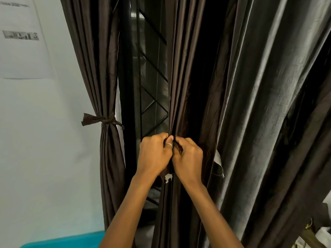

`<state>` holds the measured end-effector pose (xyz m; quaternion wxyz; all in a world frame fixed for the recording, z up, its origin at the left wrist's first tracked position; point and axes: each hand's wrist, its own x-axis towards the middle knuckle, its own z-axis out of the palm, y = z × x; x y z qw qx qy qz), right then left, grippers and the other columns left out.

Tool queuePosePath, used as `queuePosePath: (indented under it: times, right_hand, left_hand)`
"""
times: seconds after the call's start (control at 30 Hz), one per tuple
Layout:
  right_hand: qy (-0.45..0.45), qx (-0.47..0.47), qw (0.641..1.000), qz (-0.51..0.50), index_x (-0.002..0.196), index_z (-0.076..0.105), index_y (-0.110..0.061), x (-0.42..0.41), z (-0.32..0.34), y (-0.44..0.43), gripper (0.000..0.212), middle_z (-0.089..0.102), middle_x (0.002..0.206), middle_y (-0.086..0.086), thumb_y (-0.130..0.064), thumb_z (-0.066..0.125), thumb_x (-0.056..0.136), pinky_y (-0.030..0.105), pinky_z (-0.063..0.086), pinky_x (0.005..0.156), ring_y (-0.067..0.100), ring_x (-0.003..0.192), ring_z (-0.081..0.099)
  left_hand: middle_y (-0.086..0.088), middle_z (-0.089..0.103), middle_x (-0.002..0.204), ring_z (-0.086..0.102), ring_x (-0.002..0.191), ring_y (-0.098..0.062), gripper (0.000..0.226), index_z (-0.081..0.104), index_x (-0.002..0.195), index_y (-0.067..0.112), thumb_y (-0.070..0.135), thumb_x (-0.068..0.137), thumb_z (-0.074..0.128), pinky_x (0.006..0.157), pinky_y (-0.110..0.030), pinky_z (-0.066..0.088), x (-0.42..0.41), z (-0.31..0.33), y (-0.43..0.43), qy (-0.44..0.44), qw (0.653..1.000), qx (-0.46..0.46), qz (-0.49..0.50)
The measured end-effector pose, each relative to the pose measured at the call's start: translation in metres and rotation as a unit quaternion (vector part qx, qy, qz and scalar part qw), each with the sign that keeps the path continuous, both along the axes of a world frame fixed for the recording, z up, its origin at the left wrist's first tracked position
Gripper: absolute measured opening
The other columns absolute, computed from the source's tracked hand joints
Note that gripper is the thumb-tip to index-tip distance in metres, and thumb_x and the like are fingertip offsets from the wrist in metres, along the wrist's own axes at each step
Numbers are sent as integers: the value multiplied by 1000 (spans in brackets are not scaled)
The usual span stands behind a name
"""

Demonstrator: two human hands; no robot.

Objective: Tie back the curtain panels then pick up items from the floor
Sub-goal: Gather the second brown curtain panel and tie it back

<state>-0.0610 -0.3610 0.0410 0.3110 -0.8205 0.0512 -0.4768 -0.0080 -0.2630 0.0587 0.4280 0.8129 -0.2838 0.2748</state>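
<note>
Dark brown satin-like cloth makes up the middle curtain panel (176, 86), which hangs straight down in front of the window grille (152, 68). Its long axis is vertical. Both hands clasp it across that axis at about mid-height.

The left hand (155, 154) is on the window side and the right hand (188, 158) is beside it, knuckles touching. The fingers of both are curled tight round the bunched folds. A ring (169, 144) shows on a left finger.

The left curtain panel (95, 68) is already cinched by a knotted fabric tie (103, 120) at roughly the same height, well apart from the hands.

No tie for the middle panel can be identified. A pale fabric flap (218, 163) hangs just right of the right hand, so that hand is the nearer; whether it serves as a tie cannot be told. A small pale scrap (168, 177) shows just below the hands.

Judgement: the gather is held and the binding is not yet made. No floor items are in view.

Writing: the paper sheet (19, 42) on the wall carries printed lines and a dark band, too blurred to read. No brands or labels are seen.
</note>
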Motion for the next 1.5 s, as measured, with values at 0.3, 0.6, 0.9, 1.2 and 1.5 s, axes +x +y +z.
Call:
queuePosePath:
  times: [0.3,0.6,0.9,1.2,1.5]
  right_hand:
    - [-29,9,999,-23,72,63,-8,3,-9,6,24,49,67,-5,-14,62,96,10,26,50,1,50,40]
    - [30,-25,997,60,96,78,-12,-7,-10,-9,16,67,80,-5,-1,67,91,10,44,62,1,67,60]
    - [-48,96,969,-222,139,44,-16,-31,24,-77,76,46,138,11,-42,84,80,43,48,101,27,125,46]
    - [44,120,968,-214,60,45,-14,-33,8,-120,43,48,52,1,-20,66,97,31,30,52,21,50,49]
    - [32,-19,999,-40,106,78,-6,-19,-25,-25,21,67,94,4,3,70,89,5,43,78,5,82,59]
  left_hand:
    - [4,48,42,50,40,-11,59,46,56,19,69,86,53,43,-27,40,-10,12,-11,61,996,-11,61]
    - [6,48,54,54,53,-19,43,38,62,26,37,97,58,52,-30,40,-9,12,-14,49,996,4,76]
    - [8,41,47,42,41,-9,48,35,58,26,33,98,61,46,-25,35,-2,9,-3,23,998,2,61]
    - [8,40,46,41,40,-9,53,34,54,27,32,98,62,45,-24,27,11,8,11,12,996,-8,85]
    - [10,33,44,41,41,-14,55,28,54,30,32,97,62,44,-31,37,-4,3,-16,-44,999,4,10]
